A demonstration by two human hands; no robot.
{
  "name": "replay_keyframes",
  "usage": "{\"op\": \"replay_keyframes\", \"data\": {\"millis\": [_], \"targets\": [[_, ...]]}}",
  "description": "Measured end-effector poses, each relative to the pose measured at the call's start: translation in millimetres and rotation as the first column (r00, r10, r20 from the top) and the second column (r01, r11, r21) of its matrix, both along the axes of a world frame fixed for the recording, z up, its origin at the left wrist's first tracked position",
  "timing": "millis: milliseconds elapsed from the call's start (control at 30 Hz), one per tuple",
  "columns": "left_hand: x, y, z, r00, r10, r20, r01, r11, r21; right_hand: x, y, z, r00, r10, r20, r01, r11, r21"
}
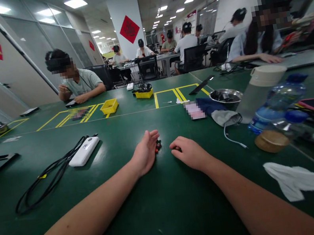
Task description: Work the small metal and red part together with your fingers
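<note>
Small red and black pieces (158, 146) lie in a little cluster on the green table; they are too small for me to name. Against their left side my left hand (145, 154) rests on its edge, fingers stretched out and palm turned toward them. A short gap to the right of the pieces, my right hand (192, 154) rests on the table with its fingers curled in toward the thumb. Whatever may be inside those fingers is hidden.
A white power bank (84, 151) with a black cable (52, 177) lies left. On the right are a metal bowl (225, 96), a grey-white bottle (260, 88), plastic bottles (280, 99) and a tissue (295, 180). Yellow trays (110, 107) stand farther back. People sit beyond.
</note>
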State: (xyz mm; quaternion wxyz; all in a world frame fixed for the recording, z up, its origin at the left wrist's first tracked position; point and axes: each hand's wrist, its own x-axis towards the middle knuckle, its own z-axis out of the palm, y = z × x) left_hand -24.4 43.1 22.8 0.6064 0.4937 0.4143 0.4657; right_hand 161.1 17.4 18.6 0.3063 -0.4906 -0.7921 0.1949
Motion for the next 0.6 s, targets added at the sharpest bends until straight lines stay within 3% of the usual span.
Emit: {"op": "replay_keyframes", "data": {"millis": [100,200,333,467,600], "targets": [[26.3,-12.0,-4.5,0.995,-0.007,-0.104,0.009,1.000,0.019,1.9,2.6,-2.4,0.998,-0.023,0.063,0.022,0.999,0.025],[25.7,-10.9,-9.4,0.943,-0.030,-0.331,0.093,0.980,0.178,4.2,4.6,-3.5,0.998,0.016,0.058,-0.016,1.000,-0.004],[4.7,-2.2,-7.3,0.741,-0.030,-0.670,0.375,0.847,0.376,5.8,3.8,-1.1,0.997,0.071,-0.005,-0.071,0.997,-0.027],[-5.9,1.4,0.0,0.556,0.077,-0.828,0.534,0.730,0.427,5.7,-0.6,2.9,0.990,-0.041,0.132,0.039,0.999,0.016],[-4.2,1.4,0.1,0.491,0.122,-0.863,0.568,0.706,0.423,5.4,-2.1,3.5,0.965,-0.043,0.260,0.047,0.999,-0.010]]}}
